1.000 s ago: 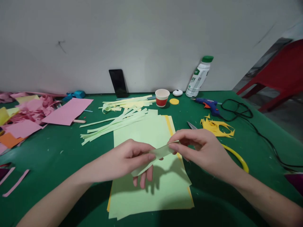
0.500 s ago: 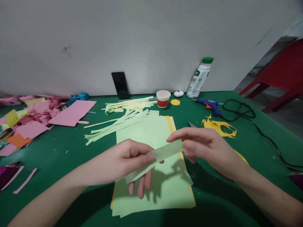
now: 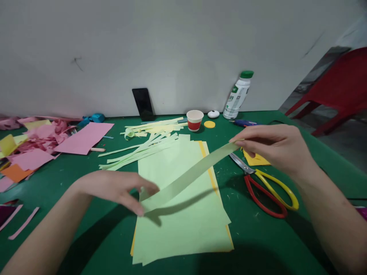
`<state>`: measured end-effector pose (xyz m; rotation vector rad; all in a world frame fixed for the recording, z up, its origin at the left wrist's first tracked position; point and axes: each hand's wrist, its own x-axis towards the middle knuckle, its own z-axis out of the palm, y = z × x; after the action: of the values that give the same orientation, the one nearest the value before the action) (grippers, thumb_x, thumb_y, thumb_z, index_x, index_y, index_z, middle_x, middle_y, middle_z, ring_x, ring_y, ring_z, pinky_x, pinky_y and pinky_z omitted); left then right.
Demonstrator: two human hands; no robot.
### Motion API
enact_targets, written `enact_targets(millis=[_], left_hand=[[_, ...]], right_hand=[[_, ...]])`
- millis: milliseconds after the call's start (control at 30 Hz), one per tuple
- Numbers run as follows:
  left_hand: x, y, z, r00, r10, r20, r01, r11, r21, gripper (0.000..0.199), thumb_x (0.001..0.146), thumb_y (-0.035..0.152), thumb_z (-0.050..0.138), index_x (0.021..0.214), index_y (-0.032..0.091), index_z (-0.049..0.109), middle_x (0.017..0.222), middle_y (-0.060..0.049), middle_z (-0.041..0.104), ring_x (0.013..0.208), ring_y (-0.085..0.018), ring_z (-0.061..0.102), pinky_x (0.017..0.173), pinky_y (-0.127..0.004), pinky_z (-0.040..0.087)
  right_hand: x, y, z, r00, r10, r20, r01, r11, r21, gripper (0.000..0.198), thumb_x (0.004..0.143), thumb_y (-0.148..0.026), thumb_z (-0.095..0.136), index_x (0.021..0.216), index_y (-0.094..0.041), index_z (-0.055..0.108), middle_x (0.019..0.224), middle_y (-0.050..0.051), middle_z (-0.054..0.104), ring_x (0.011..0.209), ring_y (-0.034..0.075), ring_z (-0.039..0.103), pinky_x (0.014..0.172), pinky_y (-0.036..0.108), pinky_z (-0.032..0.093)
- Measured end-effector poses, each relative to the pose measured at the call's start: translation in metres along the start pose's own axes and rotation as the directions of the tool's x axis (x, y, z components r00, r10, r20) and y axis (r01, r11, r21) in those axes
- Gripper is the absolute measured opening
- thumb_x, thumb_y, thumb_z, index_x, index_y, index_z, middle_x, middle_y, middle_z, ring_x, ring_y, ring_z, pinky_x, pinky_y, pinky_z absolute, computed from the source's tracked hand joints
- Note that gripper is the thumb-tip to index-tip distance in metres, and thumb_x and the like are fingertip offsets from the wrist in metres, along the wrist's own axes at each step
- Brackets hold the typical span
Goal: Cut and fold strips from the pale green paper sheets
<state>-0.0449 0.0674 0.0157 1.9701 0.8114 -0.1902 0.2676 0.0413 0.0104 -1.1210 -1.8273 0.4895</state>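
Note:
Pinched between the thumb and fingers of my right hand point(image 3: 269, 147) is the upper end of a pale green paper strip point(image 3: 189, 177). The strip slants down to the left across a stack of pale green paper sheets point(image 3: 183, 236). At its lower end is my left hand point(image 3: 120, 191), slightly blurred, with thumb and fingers spread at the strip's edges; a firm hold does not show. Scissors point(image 3: 249, 172) with one red and one yellow handle lie below my right hand. Loose pale green strips point(image 3: 134, 154) lie behind the stack.
Along the wall stand a phone point(image 3: 143, 103), a red and white paper cup point(image 3: 195, 124) and a leaning white bottle point(image 3: 236, 97). A glue gun point(image 3: 243, 122) is partly hidden behind my right hand. Pink paper point(image 3: 86, 137) and scraps cover the left side.
My right hand has risen to the right with the strip's end. My left hand has moved left to the other end, its fingers now spread. The scissors have come into fuller view.

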Motion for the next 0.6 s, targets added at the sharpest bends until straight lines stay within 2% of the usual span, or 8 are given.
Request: enact_targets(millis=[67, 133, 167, 233, 300, 400, 500, 600], left_hand=[[0.012, 0.007, 0.003, 0.977, -0.086, -0.196, 0.086, 0.996, -0.012, 0.044, 0.078, 0.045, 0.053, 0.117, 0.027, 0.052, 0.125, -0.002, 0.052, 0.108, -0.019, 0.051, 0.084, -0.022, 0.041], [0.029, 0.021, 0.01, 0.921, -0.024, -0.39, 0.0, 0.998, -0.062, 0.04, 0.085, 0.045, 0.039, 0.12, 0.026, 0.048, 0.127, -0.001, 0.049, 0.114, -0.018, 0.046, 0.093, -0.025, 0.035], [0.038, 0.028, 0.014, 0.91, 0.039, -0.412, -0.081, 0.993, -0.085, 0.039, 0.087, 0.044, 0.035, 0.12, 0.026, 0.048, 0.123, 0.0, 0.053, 0.115, -0.016, 0.045, 0.096, -0.026, 0.031], [0.053, 0.042, 0.021, 0.915, 0.179, -0.36, -0.243, 0.96, -0.141, 0.038, 0.09, 0.041, 0.03, 0.115, 0.024, 0.053, 0.115, 0.001, 0.058, 0.109, -0.014, 0.048, 0.095, -0.024, 0.032], [0.063, 0.05, 0.026, 0.912, 0.238, -0.334, -0.313, 0.93, -0.194, 0.035, 0.088, 0.041, 0.036, 0.107, 0.023, 0.058, 0.106, 0.001, 0.062, 0.1, -0.014, 0.054, 0.087, -0.023, 0.038], [0.068, 0.053, 0.029, 0.915, 0.238, -0.326, -0.344, 0.882, -0.323, 0.027, 0.084, 0.037, 0.047, 0.098, 0.02, 0.063, 0.094, 0.0, 0.066, 0.089, -0.013, 0.058, 0.078, -0.022, 0.043], [0.069, 0.052, 0.032, 0.923, 0.237, -0.304, -0.367, 0.781, -0.505, 0.019, 0.079, 0.029, 0.056, 0.092, 0.018, 0.065, 0.085, 0.0, 0.067, 0.082, -0.012, 0.06, 0.077, -0.021, 0.045], [0.069, 0.053, 0.035, 0.937, 0.194, -0.29, -0.339, 0.701, -0.627, 0.014, 0.074, 0.021, 0.062, 0.086, 0.016, 0.066, 0.073, 0.001, 0.067, 0.069, -0.01, 0.061, 0.07, -0.021, 0.048]], right_hand=[[-0.002, -0.005, 0.006, 0.99, -0.1, 0.096, 0.101, 0.995, -0.002, 0.008, 0.075, -0.019, 0.059, 0.073, -0.02, 0.066, 0.065, 0.0, 0.063, 0.052, 0.01, 0.051, 0.047, 0.024, 0.039], [-0.004, -0.011, 0.016, 0.969, -0.175, 0.173, 0.175, 0.984, 0.013, 0.012, 0.078, -0.015, 0.055, 0.077, -0.021, 0.066, 0.069, 0.001, 0.065, 0.058, 0.01, 0.054, 0.05, 0.024, 0.041], [-0.005, -0.014, 0.02, 0.96, -0.208, 0.19, 0.209, 0.978, 0.018, 0.014, 0.078, -0.014, 0.054, 0.078, -0.021, 0.066, 0.07, 0.001, 0.065, 0.06, 0.011, 0.055, 0.052, 0.024, 0.042], [-0.007, -0.018, 0.027, 0.942, -0.277, 0.192, 0.28, 0.96, 0.013, 0.014, 0.078, -0.013, 0.055, 0.079, -0.021, 0.067, 0.074, 0.002, 0.064, 0.066, 0.011, 0.055, 0.057, 0.024, 0.044], [-0.009, -0.02, 0.031, 0.929, -0.327, 0.174, 0.334, 0.942, -0.017, 0.014, 0.077, -0.012, 0.056, 0.078, -0.021, 0.067, 0.077, 0.004, 0.063, 0.07, 0.012, 0.054, 0.059, 0.024, 0.044], [-0.01, -0.022, 0.031, 0.921, -0.356, 0.161, 0.366, 0.93, -0.037, 0.015, 0.077, -0.01, 0.056, 0.076, -0.021, 0.067, 0.08, 0.004, 0.06, 0.072, 0.012, 0.051, 0.058, 0.024, 0.043], [-0.011, -0.023, 0.029, 0.917, -0.371, 0.148, 0.379, 0.925, -0.031, 0.018, 0.077, -0.01, 0.056, 0.08, -0.023, 0.068, 0.079, 0.004, 0.059, 0.072, 0.013, 0.051, 0.058, 0.025, 0.043], [-0.012, -0.023, 0.029, 0.917, -0.371, 0.149, 0.379, 0.925, -0.03, 0.02, 0.077, -0.011, 0.055, 0.082, -0.025, 0.068, 0.078, 0.003, 0.06, 0.071, 0.013, 0.052, 0.058, 0.027, 0.043]])
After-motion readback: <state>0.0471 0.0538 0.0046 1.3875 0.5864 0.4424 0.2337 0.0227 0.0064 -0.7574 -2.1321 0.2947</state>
